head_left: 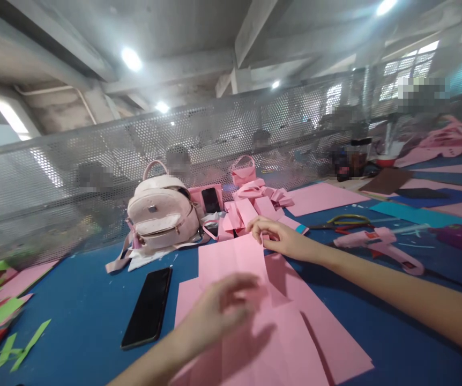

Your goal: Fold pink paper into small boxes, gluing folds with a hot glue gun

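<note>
A pink paper sheet with faint creases lies in front of me, over more pink sheets. At its far right corner, my right hand has its fingers bent and pinched on the paper's edge. My left hand hovers over the middle of the sheet and casts a shadow on it. Motion blurs its fingers, but they look loosely curled and apart from the thumb, with nothing seen between them.
A black phone lies left of the paper. Behind stand a pale pink backpack and folded pink paper pieces. To the right lie a pink glue gun and scissors. Green scraps lie left; a perforated metal screen runs behind.
</note>
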A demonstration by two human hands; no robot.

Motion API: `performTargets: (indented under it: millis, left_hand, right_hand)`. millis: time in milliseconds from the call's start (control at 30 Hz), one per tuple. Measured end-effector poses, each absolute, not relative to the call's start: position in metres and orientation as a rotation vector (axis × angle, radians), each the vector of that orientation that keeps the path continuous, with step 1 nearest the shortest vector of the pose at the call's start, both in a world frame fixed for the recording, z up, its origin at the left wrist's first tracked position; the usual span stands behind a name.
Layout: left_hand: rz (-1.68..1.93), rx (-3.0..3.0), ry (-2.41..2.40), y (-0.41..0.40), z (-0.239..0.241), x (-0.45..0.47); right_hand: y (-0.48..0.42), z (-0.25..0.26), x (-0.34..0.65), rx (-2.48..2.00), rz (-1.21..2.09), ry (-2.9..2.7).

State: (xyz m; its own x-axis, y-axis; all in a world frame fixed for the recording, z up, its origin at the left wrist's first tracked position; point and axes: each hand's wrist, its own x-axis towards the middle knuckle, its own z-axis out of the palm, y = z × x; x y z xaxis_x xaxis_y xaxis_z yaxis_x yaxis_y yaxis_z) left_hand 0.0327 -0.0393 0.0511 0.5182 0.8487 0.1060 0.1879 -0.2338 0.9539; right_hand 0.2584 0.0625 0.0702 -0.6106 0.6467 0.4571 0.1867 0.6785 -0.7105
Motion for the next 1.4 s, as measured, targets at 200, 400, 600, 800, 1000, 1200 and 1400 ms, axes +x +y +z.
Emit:
performTargets:
  millis: [200,400,600,800,1000,1200,1400]
  left_hand:
    - [1.471,1.55,1.575,0.019,0.014,-0.02]
    - [1.291,1.06,1.134,0.001,-0.018,-0.011]
    - [1.376,0.953,1.17,-0.012,-0.021,-0.008]
    - [1.468,0.97,1.183,-0.011,-0.027,-0.02]
    - [1.483,0.975,1.158,-0.015,-0.023,-0.016]
    - [1.435,1.133,1.203,-0.022,-0.022,-0.014]
    - [1.403,1.245,1.198,-0.025,-0.019,-0.013]
  right_hand:
    - [0.071,0.053,0.251,-0.704,0.92,-2.033]
    - [0.069,0.029,0.242,-0.781,0.94,-1.837]
    - [0.061,0.006,0.241,-0.802,1.005,-1.766]
    - [0.053,0.007,0.245,-0.772,1.095,-2.038]
    - [0.046,0.01,0.237,-0.893,0.852,-2.244]
    - [0.037,0.013,0.231,-0.97,0.732,-2.264]
    - [0.035,0.022,0.221,-1.169,0.857,-2.31]
